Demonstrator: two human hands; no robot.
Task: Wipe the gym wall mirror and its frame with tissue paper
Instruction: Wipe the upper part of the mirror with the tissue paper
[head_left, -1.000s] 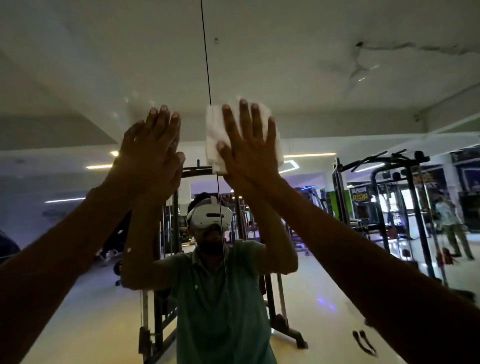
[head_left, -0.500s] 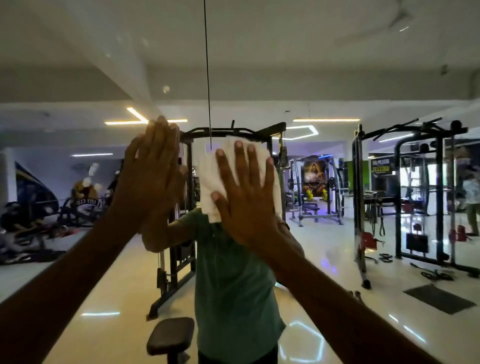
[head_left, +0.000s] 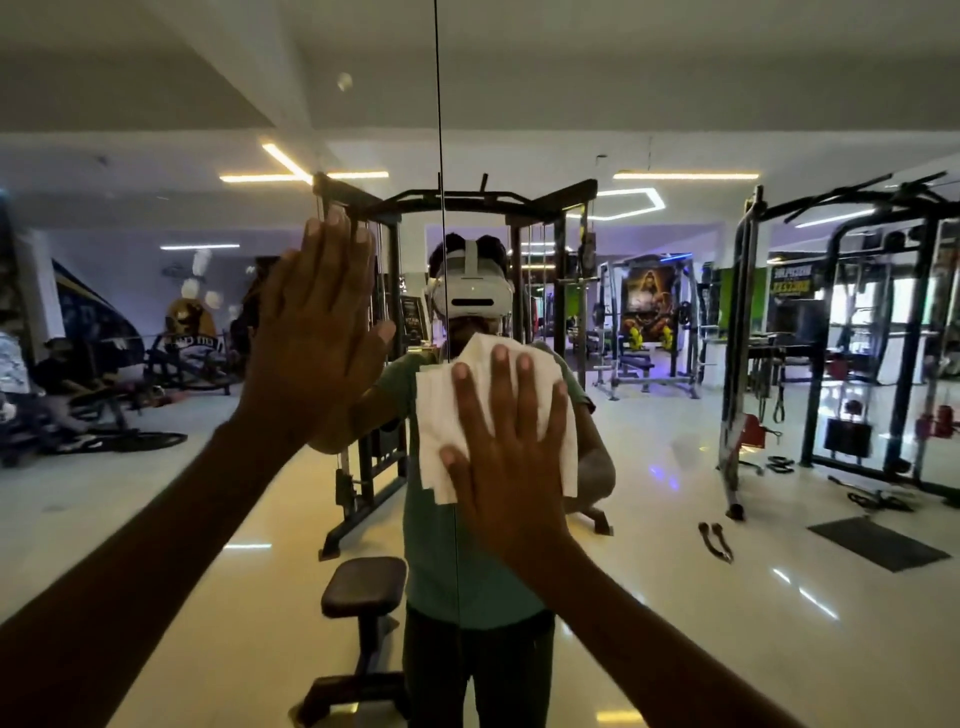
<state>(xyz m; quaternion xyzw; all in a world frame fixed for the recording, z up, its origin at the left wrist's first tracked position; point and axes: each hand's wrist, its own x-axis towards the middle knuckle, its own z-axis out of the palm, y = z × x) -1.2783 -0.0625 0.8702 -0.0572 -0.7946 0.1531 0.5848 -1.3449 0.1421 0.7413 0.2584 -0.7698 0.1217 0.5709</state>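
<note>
The wall mirror (head_left: 675, 597) fills the whole view and reflects the gym and a person in a green shirt with a white headset. A thin dark vertical seam (head_left: 439, 130) between two mirror panels runs down the middle. My right hand (head_left: 506, 447) lies flat with straight spread fingers and presses a folded white tissue paper (head_left: 436, 431) against the glass, just right of the seam. My left hand (head_left: 317, 332) rests flat on the glass to the left of the seam, fingers straight, holding nothing. No mirror frame shows.
Everything else is reflection: a black cable machine (head_left: 467, 200) and a padded bench seat (head_left: 363, 584) behind the person, racks (head_left: 878, 332) on the right, and equipment with seated people (head_left: 57, 389) on the left over a glossy floor.
My right hand has slid the tissue down the glass from high near the reflected ceiling to chest height. My left hand stays flat on the glass and has come lower too.
</note>
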